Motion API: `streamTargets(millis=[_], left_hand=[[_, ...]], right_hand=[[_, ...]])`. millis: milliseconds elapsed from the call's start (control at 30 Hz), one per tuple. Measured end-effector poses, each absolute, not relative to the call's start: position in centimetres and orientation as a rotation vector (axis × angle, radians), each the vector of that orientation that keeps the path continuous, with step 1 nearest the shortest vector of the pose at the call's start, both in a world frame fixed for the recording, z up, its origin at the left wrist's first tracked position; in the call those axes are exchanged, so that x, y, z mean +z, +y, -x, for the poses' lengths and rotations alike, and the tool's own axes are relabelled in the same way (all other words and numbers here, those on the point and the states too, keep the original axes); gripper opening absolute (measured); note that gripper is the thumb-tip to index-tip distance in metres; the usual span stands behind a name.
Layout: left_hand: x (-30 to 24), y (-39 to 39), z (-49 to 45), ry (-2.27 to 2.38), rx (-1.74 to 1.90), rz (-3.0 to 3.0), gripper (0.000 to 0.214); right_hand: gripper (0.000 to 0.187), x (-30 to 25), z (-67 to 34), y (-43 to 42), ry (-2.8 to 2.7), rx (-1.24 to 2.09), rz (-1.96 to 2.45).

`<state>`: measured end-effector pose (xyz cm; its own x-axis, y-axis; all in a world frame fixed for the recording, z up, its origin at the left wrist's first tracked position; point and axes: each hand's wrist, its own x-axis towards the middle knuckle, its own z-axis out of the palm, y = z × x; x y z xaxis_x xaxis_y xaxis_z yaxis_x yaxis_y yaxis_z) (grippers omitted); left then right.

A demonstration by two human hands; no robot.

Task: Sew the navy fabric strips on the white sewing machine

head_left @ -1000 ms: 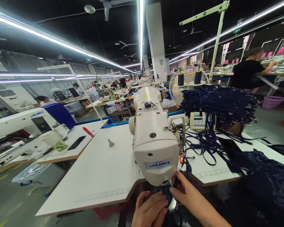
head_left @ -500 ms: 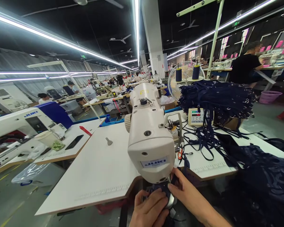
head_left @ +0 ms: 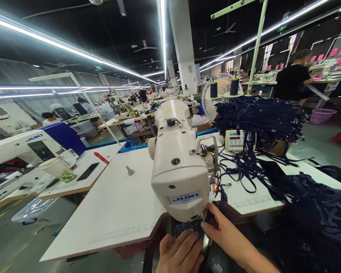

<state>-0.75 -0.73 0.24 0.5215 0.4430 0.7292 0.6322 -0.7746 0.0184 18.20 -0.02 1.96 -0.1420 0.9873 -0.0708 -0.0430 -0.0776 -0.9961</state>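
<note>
Your white desk (head_left: 116, 204) carries the cream sewing machine (head_left: 179, 167); a big heap of navy straps (head_left: 258, 117) sits behind it, loose ones trailing across, and dark fabric (head_left: 315, 212) piles at your right. Small navy piece (head_left: 191, 227) lies under the machine head, at the needle. Your left hand (head_left: 182, 252) presses flat on it, fingers curled; your right hand (head_left: 221, 231) pinches its edge. Looks mid-seam; much of the strap heap seems unsewn.

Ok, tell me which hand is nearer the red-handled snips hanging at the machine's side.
Right. The right hand lies just below the snips, beside the sewing machine; the left hand sits lower and further left, on the dark fabric.
</note>
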Motion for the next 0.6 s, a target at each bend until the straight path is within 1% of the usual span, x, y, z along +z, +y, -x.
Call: streamTargets(millis=[100,300,600], left_hand=[[0.6,-0.8,0.7,-0.938,-1.105,2.531,0.019],[0.5,-1.0,1.0,-0.974,-0.983,2.532,0.021],[0.6,-0.8,1.1,-0.890,-0.962,2.524,0.020]], right_hand=[[0.042,2.2,-18.1,0.1,-1.228,1.392,1.153],[0.043,1.7,-17.9,-0.1,-1.209,1.387,1.159],[0.038,0.4,-17.5,-0.4,-1.209,1.319,1.153]])
